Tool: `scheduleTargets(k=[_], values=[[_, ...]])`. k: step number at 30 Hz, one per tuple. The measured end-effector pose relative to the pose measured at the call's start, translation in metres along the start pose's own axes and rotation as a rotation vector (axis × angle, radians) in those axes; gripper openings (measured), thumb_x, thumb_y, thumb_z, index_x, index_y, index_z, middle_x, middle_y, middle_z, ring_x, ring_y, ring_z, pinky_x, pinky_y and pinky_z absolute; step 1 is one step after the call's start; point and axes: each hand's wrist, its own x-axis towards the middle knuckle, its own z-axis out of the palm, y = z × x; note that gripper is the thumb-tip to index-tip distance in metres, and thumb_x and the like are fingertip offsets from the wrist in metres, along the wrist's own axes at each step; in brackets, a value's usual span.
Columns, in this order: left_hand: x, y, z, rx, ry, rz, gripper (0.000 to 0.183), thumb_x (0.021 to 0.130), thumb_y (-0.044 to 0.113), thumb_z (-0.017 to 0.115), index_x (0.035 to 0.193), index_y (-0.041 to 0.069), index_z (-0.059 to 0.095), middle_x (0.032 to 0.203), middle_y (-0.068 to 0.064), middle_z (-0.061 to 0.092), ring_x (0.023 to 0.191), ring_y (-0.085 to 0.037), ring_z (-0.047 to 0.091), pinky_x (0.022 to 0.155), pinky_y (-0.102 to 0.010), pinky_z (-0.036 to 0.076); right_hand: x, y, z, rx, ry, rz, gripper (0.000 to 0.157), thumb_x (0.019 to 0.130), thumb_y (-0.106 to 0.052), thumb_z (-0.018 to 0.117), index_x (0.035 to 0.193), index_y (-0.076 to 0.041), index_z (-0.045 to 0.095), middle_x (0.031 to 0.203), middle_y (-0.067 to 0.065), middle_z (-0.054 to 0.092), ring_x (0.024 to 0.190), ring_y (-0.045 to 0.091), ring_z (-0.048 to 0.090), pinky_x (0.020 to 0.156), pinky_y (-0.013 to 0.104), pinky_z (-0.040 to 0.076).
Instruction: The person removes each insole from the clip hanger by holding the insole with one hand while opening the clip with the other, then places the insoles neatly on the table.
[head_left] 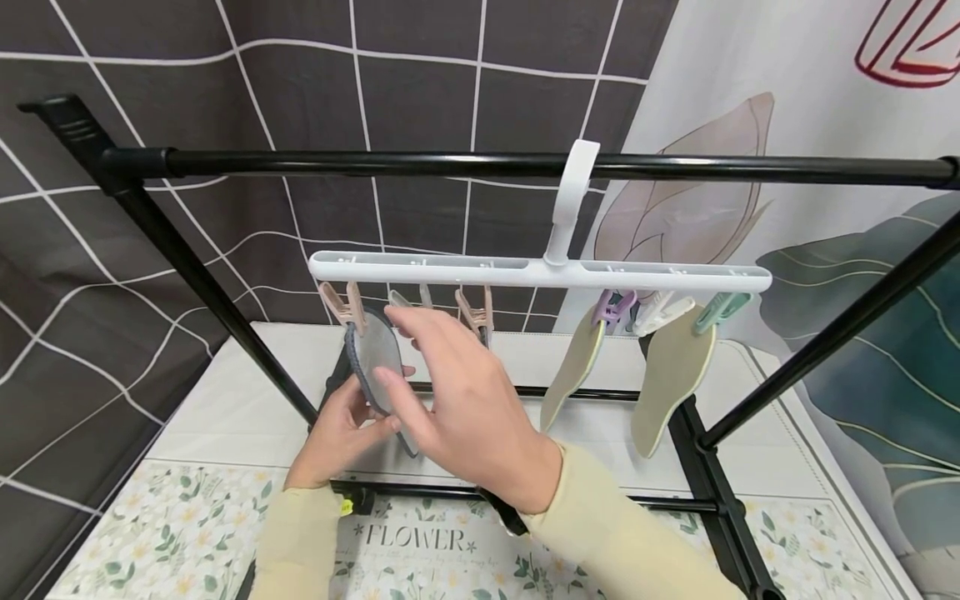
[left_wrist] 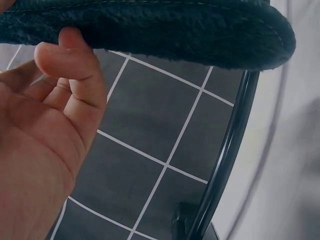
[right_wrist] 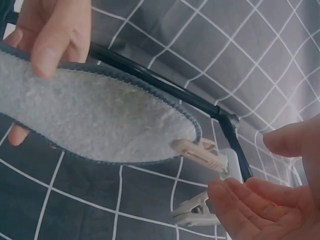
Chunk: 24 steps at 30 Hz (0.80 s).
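A grey fleecy insole (right_wrist: pixel 110 115) with a dark stitched edge hangs by one end from a beige-pink clip (right_wrist: pixel 202 156). My left hand (head_left: pixel 341 433) holds it lower down, thumb on the pale face and fingers behind it. The left wrist view shows the insole's dark furry side (left_wrist: pixel 175 35) above that hand. My right hand (head_left: pixel 472 400) is beside the insole, near the clip, with its fingers extended and nothing held. The clip is fixed to a white hanger (head_left: pixel 450 268). Behind my right hand another pink clip (head_left: pixel 475 310) grips something dark, mostly hidden.
The hanger hooks over a black rail (head_left: pixel 360 163) of a rack. Two yellowish insoles (head_left: pixel 671 375) hang at its right from purple and green clips; a white clip (head_left: pixel 660 312) sits between. Below is a flower-patterned mat (head_left: pixel 202 517). A dark checked curtain (head_left: pixel 420 108) stands behind.
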Motion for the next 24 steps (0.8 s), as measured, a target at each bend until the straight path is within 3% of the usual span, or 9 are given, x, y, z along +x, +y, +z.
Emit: scheduleTargets(k=[7,14,19,24], values=[[0.0,0.0,-0.001,0.015,0.021,-0.014,0.06,0.079,-0.004,0.069,0.133,0.006,0.045,0.119,-0.006,0.058,0.087,-0.014,0.055,0.068,-0.028,0.048,0.012,-0.003,0.008,-0.036,-0.005,0.036,0.04,0.089,-0.019,0.06,0.121,0.004,0.053,0.111,0.01,0.063,0.102,0.014,0.06,0.09,0.022,0.045],[-0.001,-0.003,-0.002,0.028,0.046,-0.022,0.052,0.078,-0.002,0.07,0.126,0.005,0.051,0.1,-0.001,0.055,0.085,-0.013,0.051,0.069,-0.026,0.047,0.021,-0.008,0.017,-0.046,0.072,0.112,0.037,0.088,-0.022,0.062,0.115,0.003,0.059,0.11,0.01,0.065,0.1,0.013,0.062,0.086,0.021,0.047],[-0.001,-0.004,-0.002,0.006,0.055,-0.035,0.056,0.078,-0.003,0.07,0.129,0.007,0.05,0.111,-0.002,0.055,0.096,-0.014,0.051,0.077,-0.026,0.047,0.024,-0.011,0.019,-0.04,0.092,0.181,0.037,0.088,-0.025,0.061,0.112,0.003,0.062,0.105,0.01,0.067,0.095,0.014,0.065,0.081,0.022,0.05],[-0.001,-0.006,-0.002,-0.006,0.05,-0.03,0.057,0.078,-0.004,0.07,0.13,0.008,0.05,0.118,-0.003,0.058,0.105,-0.014,0.055,0.086,-0.03,0.048,0.031,-0.013,0.024,-0.067,0.081,0.192,0.037,0.089,-0.026,0.06,0.112,0.002,0.063,0.098,0.01,0.069,0.084,0.015,0.067,0.07,0.022,0.052]])
